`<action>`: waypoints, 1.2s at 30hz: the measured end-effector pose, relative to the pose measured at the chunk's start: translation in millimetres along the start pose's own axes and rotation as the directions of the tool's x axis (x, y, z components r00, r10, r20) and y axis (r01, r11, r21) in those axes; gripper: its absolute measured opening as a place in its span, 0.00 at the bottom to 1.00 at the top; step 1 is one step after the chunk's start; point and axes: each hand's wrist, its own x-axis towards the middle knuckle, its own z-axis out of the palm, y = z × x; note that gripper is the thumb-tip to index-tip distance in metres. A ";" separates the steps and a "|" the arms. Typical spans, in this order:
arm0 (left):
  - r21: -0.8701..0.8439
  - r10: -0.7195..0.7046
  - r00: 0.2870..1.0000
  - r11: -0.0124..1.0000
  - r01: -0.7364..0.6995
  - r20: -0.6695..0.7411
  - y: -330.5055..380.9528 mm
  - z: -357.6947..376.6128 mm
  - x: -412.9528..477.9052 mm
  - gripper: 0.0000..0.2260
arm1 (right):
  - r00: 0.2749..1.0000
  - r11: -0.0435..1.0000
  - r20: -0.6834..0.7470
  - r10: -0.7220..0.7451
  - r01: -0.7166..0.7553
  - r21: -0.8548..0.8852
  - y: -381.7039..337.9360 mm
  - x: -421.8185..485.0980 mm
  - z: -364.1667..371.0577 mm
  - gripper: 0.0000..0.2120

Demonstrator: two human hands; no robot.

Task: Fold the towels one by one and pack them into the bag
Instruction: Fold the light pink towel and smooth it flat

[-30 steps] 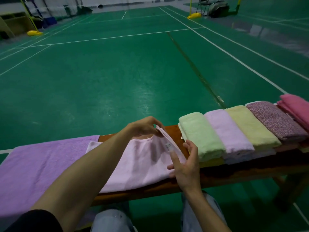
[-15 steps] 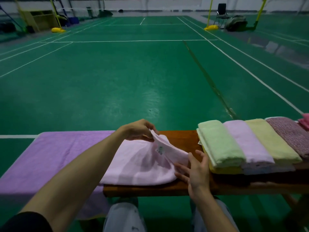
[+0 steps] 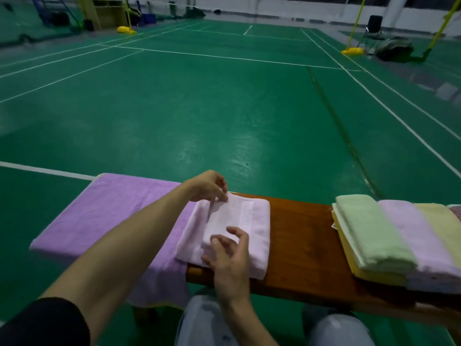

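Bench (image 3: 299,233), left fingers (image 3: 219,193) pinching pink towel (image 3: 260,221), right fingers (image 3: 240,233) half-curled

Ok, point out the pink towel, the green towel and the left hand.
pink towel (image 3: 260,221): head view, top layer right of woven band
green towel (image 3: 369,231): head view, middle of top face
left hand (image 3: 208,187): head view, back of hand

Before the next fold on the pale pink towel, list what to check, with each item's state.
1. Left hand pinches the pale pink towel at its far edge: ok.
2. Right hand gripping the near edge: cannot tell.
3. Towel resting on the bench: ok.
4. Folded stack apart from it: ok.
5. Bag in view: not ok, none visible.
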 end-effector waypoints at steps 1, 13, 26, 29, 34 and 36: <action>0.022 0.002 1.000 1.000 -0.002 -0.026 -4.2 -3.0 1.5 0.09 | 1.000 1.000 0.021 0.018 -0.018 -0.001 3.5 1.3 9.7 0.13; 0.240 0.061 0.992 0.970 -0.032 -0.114 -40.5 -24.1 3.0 0.10 | 0.984 0.991 0.113 0.135 -0.133 -0.026 34.5 18.3 53.5 0.14; 0.624 0.500 0.805 0.529 -0.575 0.319 -31.1 19.8 1.3 0.14 | 0.957 0.632 -0.121 -0.263 0.077 -0.771 22.0 58.2 9.3 0.30; 0.641 0.481 0.825 0.540 -0.545 0.296 -38.6 20.8 -1.2 0.17 | 0.990 0.461 0.030 -0.140 0.093 -0.882 39.0 60.0 -14.3 0.40; 0.696 0.429 0.867 0.542 -0.471 0.253 -37.9 21.4 -8.6 0.21 | 0.942 0.358 0.334 -0.026 0.321 -0.877 4.7 86.9 -86.0 0.46; 0.760 0.508 0.824 0.423 -0.494 0.253 -33.2 26.6 -13.4 0.21 | 0.914 0.279 0.397 0.077 0.363 -0.889 -23.1 104.6 -116.3 0.46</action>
